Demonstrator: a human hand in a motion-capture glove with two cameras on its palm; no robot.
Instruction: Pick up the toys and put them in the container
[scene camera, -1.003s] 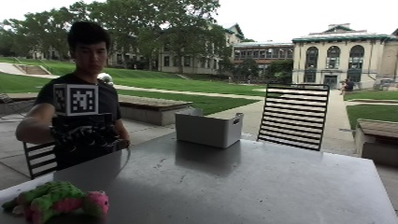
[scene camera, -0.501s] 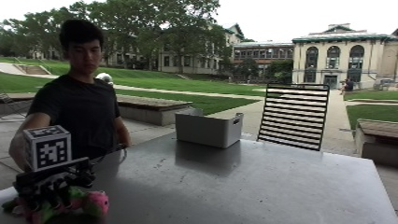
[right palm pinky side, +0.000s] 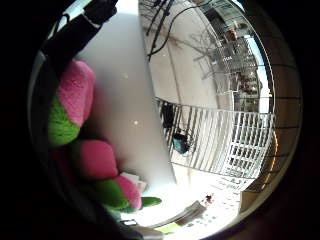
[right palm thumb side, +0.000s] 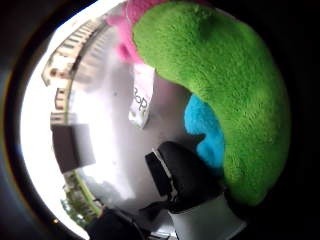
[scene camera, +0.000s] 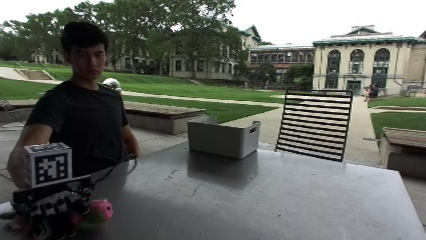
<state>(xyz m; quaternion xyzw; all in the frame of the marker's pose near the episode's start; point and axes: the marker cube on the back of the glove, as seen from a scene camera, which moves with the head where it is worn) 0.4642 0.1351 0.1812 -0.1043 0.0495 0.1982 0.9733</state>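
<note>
Gloved right hand (scene camera: 50, 212) lowered onto a plush toy (scene camera: 98, 210) at the near corner of the table (scene camera: 266, 200), close to the person's side. The toy lies directly under the palm: in the thumb-side palm view its green fleece lobe (right palm thumb side: 225, 95) fills much of the frame, with a blue patch (right palm thumb side: 205, 130) below it and a pink part beyond. A black-gloved thumb (right palm thumb side: 180, 175) curls in beside the green lobe, at or very near its surface; whether the fingers have closed on the toy cannot be told from these views.

The little-finger-side view shows pink and green rounded lobes (right palm pinky side: 75, 100) lying on the table, strung along the hand's edge (so the toy's long axis appears to run roughly across the palm).

Materials: the toy is soft, napped and compressible, with a white sewn-in label (right palm thumb side: 141, 102) resting on the table; the table is smooth, grey and faintly reflective.

The container (scene camera: 223, 137), a pale rigid open-topped bin with a cut-out handle, stands well apart, toward the table's far edge, beside a slatted chair (scene camera: 314, 125).
</note>
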